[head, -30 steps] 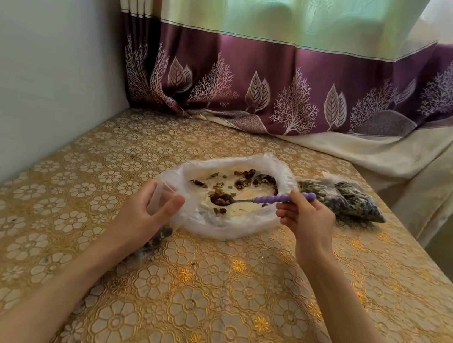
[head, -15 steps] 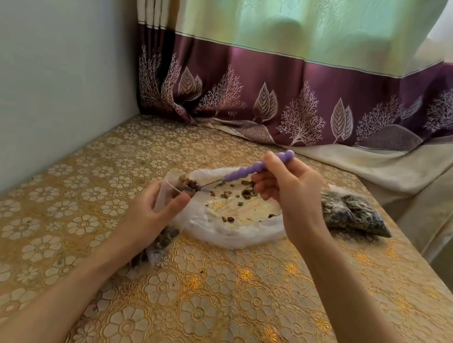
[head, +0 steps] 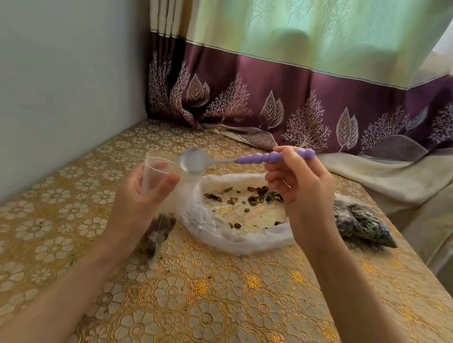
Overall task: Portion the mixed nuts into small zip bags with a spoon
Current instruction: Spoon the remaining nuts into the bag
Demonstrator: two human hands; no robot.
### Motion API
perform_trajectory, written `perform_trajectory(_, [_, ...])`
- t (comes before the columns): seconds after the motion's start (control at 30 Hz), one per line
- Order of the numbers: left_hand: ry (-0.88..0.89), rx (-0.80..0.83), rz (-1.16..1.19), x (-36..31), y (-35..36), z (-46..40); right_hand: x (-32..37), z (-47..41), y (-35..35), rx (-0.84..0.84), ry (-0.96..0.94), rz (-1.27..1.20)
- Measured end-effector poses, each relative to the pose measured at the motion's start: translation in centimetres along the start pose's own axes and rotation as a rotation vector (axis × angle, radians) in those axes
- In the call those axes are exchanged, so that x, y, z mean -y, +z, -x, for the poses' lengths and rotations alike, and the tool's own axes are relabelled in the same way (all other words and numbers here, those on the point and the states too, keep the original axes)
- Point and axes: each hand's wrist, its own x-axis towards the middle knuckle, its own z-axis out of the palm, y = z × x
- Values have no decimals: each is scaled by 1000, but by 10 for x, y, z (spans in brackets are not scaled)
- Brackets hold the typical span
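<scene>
Zip bag [head: 158, 179] looks floppy and light; left hand [head: 140, 203] pinches it below the mouth; right hand [head: 300, 192] grips the spoon [head: 250, 160] handle, bowl tipped just above the left hand's pinch.

**Open near edge, crowded centre**

Bare tablecloth [head: 201, 312] fills the lower frame, open for passage. At centre the white plastic sheet [head: 239, 239] blocks; right of it lies a filled bag [head: 365, 227]. A wall [head: 45, 75] closes the left, the curtain [head: 299, 109] the top.

A home room — patterned curtain [head: 287, 93], gold floral tablecloth [head: 201, 312].
</scene>
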Motion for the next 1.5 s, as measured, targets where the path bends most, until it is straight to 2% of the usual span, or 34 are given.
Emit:
perform_trajectory(0.1, [-1, -42, 37, 0, -1, -2, -5, -2, -16, -218, 69, -88])
perform_trajectory(0.2, [6, -39, 15, 1, -1, -3, -19, -2, -35, -409, 142, -6])
perform_trajectory(0.33, [8, -20, -29, 3, 1, -3, -42, 3, -59, -513, 217, 113])
perform_trajectory(0.57, [31, 49, -132, 9, 7, 3, -69, 0, -79, -544, 275, 306])
perform_trajectory(0.9, [16, 71, -185, 17, 9, 3, -83, -19, -87, -613, 289, 282])
perform_trajectory(1.2, [8, 75, -181, 19, 9, 3, -90, -29, -75, -537, 251, 324])
perform_trajectory(1.5, [-7, 87, -192, 21, 9, 2, -97, -25, -81, -517, 356, 240])
